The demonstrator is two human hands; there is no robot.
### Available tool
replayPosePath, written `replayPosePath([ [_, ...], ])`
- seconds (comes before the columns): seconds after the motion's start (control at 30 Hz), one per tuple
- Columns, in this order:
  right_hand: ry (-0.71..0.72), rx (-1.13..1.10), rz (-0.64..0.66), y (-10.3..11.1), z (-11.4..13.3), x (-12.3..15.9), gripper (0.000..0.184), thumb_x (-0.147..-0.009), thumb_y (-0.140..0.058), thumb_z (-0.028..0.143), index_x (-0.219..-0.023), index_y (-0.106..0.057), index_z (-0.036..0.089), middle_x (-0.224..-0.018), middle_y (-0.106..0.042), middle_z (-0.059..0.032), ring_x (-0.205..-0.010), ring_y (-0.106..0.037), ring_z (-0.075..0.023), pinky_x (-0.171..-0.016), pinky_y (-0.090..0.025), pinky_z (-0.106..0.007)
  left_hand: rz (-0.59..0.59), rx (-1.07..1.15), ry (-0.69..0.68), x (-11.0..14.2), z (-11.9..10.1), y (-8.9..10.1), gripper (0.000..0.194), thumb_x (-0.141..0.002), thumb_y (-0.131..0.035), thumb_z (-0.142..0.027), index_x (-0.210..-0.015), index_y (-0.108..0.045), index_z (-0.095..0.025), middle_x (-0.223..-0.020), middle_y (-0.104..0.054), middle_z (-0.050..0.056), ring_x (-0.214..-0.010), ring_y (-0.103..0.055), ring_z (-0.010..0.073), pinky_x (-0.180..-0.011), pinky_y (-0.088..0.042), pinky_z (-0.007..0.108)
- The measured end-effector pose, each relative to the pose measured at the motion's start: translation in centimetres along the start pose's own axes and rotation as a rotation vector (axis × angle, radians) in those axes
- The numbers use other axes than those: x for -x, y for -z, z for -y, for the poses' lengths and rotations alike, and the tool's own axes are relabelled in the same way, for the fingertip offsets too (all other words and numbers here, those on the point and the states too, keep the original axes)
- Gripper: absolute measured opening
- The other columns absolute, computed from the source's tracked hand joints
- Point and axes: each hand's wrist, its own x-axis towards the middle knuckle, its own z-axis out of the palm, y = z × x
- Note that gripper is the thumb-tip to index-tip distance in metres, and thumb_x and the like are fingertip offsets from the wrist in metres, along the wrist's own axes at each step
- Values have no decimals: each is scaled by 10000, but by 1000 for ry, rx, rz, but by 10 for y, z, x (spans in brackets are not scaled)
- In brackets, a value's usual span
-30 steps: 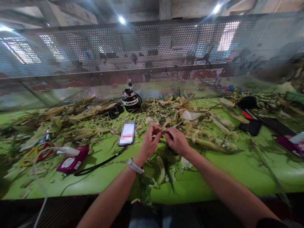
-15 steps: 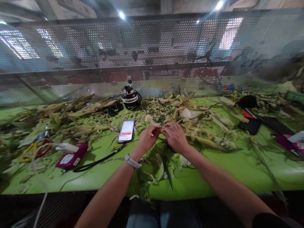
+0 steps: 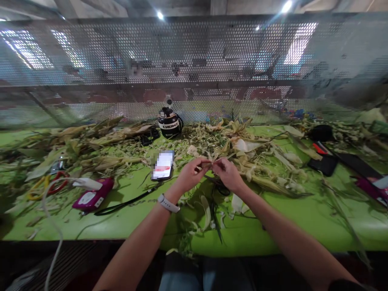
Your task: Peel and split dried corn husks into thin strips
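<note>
My left hand is closed in a pinch over the middle of the green table. Its fingertips meet those of my right hand, which is pinched as well. Whatever lies between them is too small to make out; pale husk scraps show just behind the fingertips. Dried corn husks and shredded bits heap up beyond both hands. Below my right hand a dark loop, like a scissor handle, shows in part. A curved pale husk strip lies nearer to me.
Left of my hands lies a lit phone with a black strap. Further left are a purple power bank with a white cable and red-and-yellow-handled scissors. A black ENERGY jug stands before a perforated screen. At right lies a black phone.
The view has shifted slightly. My right hand has turned, its fingers now drawn into a pinch facing my left fingertips. Both hands stay together in the same area.
</note>
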Motion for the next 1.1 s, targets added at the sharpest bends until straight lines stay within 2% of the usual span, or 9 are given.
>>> replayPosePath([
  [0.17,-77,-193,10,-1,-4,-3,171,-800,-544,360,-775,-516,193,-659,-602,3,-599,-569,-140,-568,-462,-260,-23,381,197,1,-2,-6,298,-723,-643,-325,-978,-598,-178,-809,-635,18,-770,-595,145,-740,-464,274],
  [0.27,-76,-259,14,-1,-2,-3,160,-796,-546,352,-779,-521,195,-663,-619,0,-604,-585,-141,-577,-479,-265,-57,513,253,1,-3,-11,351,-679,-695,-368,-954,-592,-176,-806,-626,3,-749,-583,129,-728,-463,260],
  [0.4,-73,-264,79,-1,-2,-3,157,-787,-550,343,-772,-552,187,-669,-624,-3,-604,-587,-136,-592,-483,-265,-121,473,256,1,-2,-16,309,-662,-709,-422,-793,-614,-159,-684,-581,-19,-647,-520,102,-641,-442,223],
  [0.53,-62,-264,128,-1,-3,-3,165,-785,-552,349,-768,-562,185,-661,-618,1,-593,-582,-133,-584,-481,-262,-120,466,260,0,-5,-14,316,-653,-715,-423,-799,-632,-155,-703,-598,-16,-671,-524,101,-664,-441,218],
  [0.63,-57,-239,91,0,-2,-1,171,-803,-552,363,-791,-554,192,-697,-633,-7,-628,-607,-146,-591,-492,-268,-99,499,278,0,-8,-12,342,-613,-749,-398,-817,-619,-157,-711,-610,-18,-673,-543,101,-676,-449,224],
  [0.73,-53,-207,56,1,0,1,191,-813,-561,390,-803,-533,201,-719,-638,-14,-656,-629,-163,-581,-504,-276,-141,537,283,0,-8,-11,379,-589,-766,-402,-819,-572,-172,-662,-603,-34,-624,-552,100,-649,-459,234],
  [0.93,-1,-145,59,3,4,3,195,-837,-536,401,-791,-525,211,-691,-627,-6,-598,-616,-155,-577,-504,-279,-202,612,296,0,-7,-12,330,-650,-708,-462,-695,-552,-174,-645,-578,-45,-588,-537,80,-647,-476,226],
  [1.1,51,-72,26,4,7,4,186,-844,-529,381,-781,-524,205,-699,-622,-9,-623,-608,-153,-613,-499,-277,-148,573,287,0,-5,-12,319,-644,-726,-437,-751,-594,-167,-659,-613,-30,-610,-564,89,-643,-475,221],
])
